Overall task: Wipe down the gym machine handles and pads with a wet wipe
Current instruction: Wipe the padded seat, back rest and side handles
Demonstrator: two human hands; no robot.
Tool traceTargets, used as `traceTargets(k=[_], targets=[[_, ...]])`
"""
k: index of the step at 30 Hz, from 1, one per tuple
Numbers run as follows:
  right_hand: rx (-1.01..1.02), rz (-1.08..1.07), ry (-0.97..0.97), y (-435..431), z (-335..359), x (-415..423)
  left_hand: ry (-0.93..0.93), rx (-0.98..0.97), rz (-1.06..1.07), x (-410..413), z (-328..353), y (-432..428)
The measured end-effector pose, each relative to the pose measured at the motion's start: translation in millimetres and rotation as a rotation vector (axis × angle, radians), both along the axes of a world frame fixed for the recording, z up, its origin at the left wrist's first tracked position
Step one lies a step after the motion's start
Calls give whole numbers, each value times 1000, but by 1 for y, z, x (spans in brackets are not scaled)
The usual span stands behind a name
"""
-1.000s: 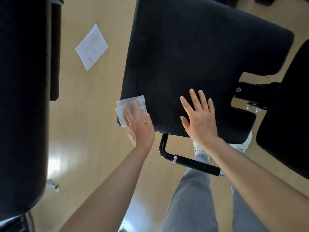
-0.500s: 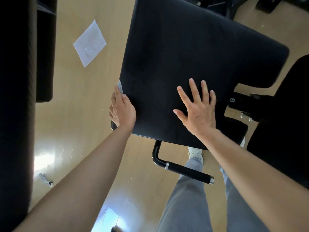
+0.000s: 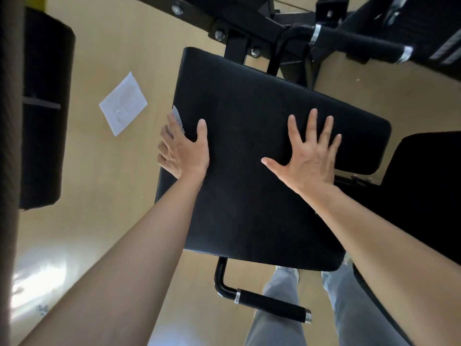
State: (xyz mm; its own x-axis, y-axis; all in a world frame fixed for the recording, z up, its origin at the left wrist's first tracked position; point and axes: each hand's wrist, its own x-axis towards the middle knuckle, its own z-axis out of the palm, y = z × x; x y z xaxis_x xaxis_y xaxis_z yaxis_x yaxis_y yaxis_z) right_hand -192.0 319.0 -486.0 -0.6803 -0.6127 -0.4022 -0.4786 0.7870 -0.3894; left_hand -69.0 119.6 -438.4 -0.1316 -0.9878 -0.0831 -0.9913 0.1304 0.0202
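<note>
- Nearest in the view is the near handle [image 3: 272, 307], a black grip with metal rings, just past the near edge of the pad. The person's legs [image 3: 277, 330] in grey trousers show under it.
- Both forearms reach from the near side onto the pad [image 3: 249, 216], a broad black cushion whose long axis runs from near to far.
- The right hand [image 3: 310, 158] lies flat on top of the pad, right of the middle, with its fingers straight and spread wide. It holds nothing and, I judge, only steadies the pad.
- The left hand [image 3: 183, 148] is at the left side edge: the thumb rests on top, and the fingers curl over the edge and press the wet wipe [image 3: 177, 118] against it. Only a small pale strip of the wipe shows, just beyond the fingertips.
- This relation matters most — the edge runs farther away from the left hand, so the next stretch to wipe probably lies straight ahead of its fingers.
- On the floor [image 3: 112, 171], left of the pad and apart from it, lies a white sheet [image 3: 123, 103]; paper or another wipe, I cannot tell.
- Farthest, beyond the far edge of the pad, is the far handle [image 3: 359, 44].
</note>
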Motion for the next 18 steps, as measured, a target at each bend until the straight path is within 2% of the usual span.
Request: traceTargets(k=[10, 18], targets=[[1, 94, -9, 11, 1, -12, 19, -16, -143, -102, 3, -43], [-3, 151, -20, 18, 3, -18, -29, -6, -383, -115, 8, -60]])
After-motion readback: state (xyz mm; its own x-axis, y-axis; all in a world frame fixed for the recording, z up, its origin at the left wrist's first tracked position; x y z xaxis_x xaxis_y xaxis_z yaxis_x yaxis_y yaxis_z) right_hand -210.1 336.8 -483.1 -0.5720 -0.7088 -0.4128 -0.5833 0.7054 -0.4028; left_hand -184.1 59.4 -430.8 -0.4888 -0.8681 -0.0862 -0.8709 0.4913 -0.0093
